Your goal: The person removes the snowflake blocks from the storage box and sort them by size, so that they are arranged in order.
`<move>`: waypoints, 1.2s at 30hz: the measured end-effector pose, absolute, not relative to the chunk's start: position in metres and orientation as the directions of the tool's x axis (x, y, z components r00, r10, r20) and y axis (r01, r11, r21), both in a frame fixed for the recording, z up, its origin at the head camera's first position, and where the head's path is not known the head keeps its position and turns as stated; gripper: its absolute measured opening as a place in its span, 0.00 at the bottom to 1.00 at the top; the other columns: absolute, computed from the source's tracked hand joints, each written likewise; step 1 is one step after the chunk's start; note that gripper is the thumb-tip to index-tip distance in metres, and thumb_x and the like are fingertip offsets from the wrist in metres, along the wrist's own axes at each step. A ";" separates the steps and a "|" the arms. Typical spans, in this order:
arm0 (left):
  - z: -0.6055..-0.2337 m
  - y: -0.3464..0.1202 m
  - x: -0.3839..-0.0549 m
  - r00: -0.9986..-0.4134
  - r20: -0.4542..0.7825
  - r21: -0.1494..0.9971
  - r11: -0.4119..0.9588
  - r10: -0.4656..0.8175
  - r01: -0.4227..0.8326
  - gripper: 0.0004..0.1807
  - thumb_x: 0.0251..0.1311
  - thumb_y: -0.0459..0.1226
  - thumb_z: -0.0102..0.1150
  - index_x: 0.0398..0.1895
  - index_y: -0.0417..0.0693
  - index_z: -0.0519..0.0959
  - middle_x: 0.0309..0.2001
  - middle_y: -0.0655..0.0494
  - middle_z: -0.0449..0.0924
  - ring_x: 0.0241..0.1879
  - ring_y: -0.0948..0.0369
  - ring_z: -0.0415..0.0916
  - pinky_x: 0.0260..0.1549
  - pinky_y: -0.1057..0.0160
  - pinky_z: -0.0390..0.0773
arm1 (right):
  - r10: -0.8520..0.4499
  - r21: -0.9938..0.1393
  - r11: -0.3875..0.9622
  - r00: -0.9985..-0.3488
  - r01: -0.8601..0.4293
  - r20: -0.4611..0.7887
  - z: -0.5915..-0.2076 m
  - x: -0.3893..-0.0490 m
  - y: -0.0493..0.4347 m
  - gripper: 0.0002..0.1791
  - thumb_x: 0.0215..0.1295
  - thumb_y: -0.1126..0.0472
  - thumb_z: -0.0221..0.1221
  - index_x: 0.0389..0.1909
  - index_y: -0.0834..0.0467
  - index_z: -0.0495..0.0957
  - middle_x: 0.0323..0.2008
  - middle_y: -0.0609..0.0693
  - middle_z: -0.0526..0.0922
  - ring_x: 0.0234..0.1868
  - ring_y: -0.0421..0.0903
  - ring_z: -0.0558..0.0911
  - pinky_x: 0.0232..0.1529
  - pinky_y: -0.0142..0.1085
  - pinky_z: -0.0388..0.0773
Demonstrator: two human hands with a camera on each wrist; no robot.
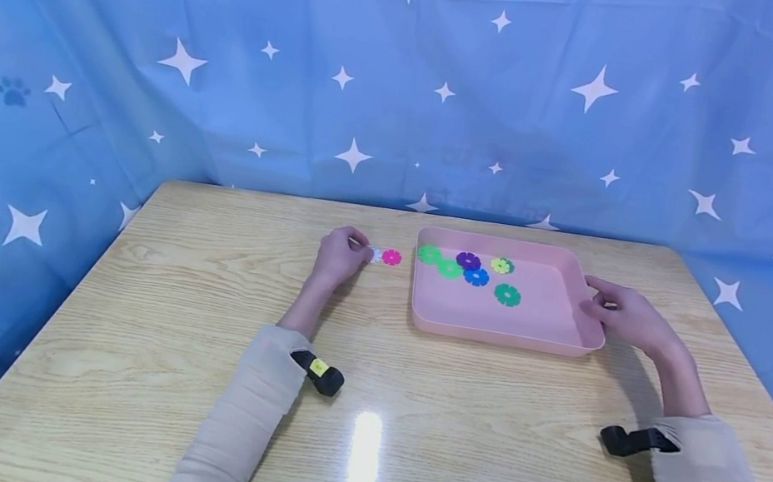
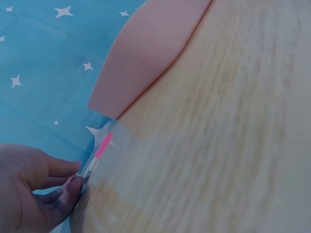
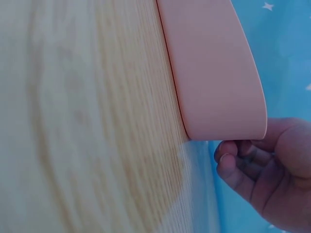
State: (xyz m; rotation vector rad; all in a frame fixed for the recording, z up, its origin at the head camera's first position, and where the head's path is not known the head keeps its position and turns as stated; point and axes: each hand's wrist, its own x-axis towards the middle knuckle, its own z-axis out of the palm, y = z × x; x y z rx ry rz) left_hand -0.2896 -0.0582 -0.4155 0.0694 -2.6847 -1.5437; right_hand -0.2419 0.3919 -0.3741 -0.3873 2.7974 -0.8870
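My left hand (image 1: pixel 342 253) pinches a pale snowflake disc (image 1: pixel 376 255) between thumb and fingers. A bright pink snowflake disc (image 1: pixel 391 257) extends from it to the right; in the left wrist view the pink disc (image 2: pixel 103 145) lines up edge-on with the pale one. My right hand (image 1: pixel 624 312) grips the right wall of a shallow pink tray (image 1: pixel 493 336), thumb at the rim and fingers curled against the outside. Inside the tray lie several discs: light green (image 1: pixel 450 268), purple (image 1: pixel 468 262), blue (image 1: pixel 476 277), yellow (image 1: pixel 500 266) and darker green (image 1: pixel 508 295).
The tray stands on a wood-grain table (image 1: pixel 461 438), right of the left hand and towards the back edge. Behind the table hangs a blue curtain (image 1: pixel 303 0) with white stars. Both wrists carry black camera mounts (image 1: pixel 326 380).
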 end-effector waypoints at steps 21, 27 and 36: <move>-0.374 -0.017 -0.271 -0.989 0.122 0.928 0.343 0.089 0.146 0.12 0.69 0.34 0.61 0.50 0.36 0.79 0.39 0.45 0.80 0.40 0.47 0.82 0.31 0.65 0.78 | -0.286 -0.576 0.797 -0.953 -0.181 -0.097 -0.376 -0.244 0.392 0.33 0.79 0.59 0.50 0.76 0.71 0.53 0.40 0.58 0.76 0.30 0.46 0.70 0.28 0.37 0.66; -0.376 0.005 -0.264 -0.976 0.124 0.913 0.365 0.177 0.182 0.14 0.69 0.35 0.61 0.53 0.37 0.79 0.39 0.49 0.79 0.38 0.58 0.76 0.33 0.68 0.76 | -0.289 -0.574 0.798 -0.952 -0.185 -0.096 -0.378 -0.243 0.392 0.32 0.79 0.59 0.51 0.75 0.71 0.55 0.40 0.58 0.77 0.30 0.44 0.71 0.28 0.36 0.67; -0.380 0.032 -0.259 -0.959 0.138 0.889 0.397 0.247 0.230 0.14 0.68 0.36 0.63 0.54 0.39 0.80 0.38 0.54 0.78 0.37 0.59 0.74 0.36 0.69 0.77 | -0.313 -0.578 0.791 -0.944 -0.199 -0.104 -0.374 -0.244 0.388 0.33 0.78 0.60 0.53 0.75 0.71 0.55 0.38 0.56 0.77 0.29 0.45 0.71 0.28 0.36 0.67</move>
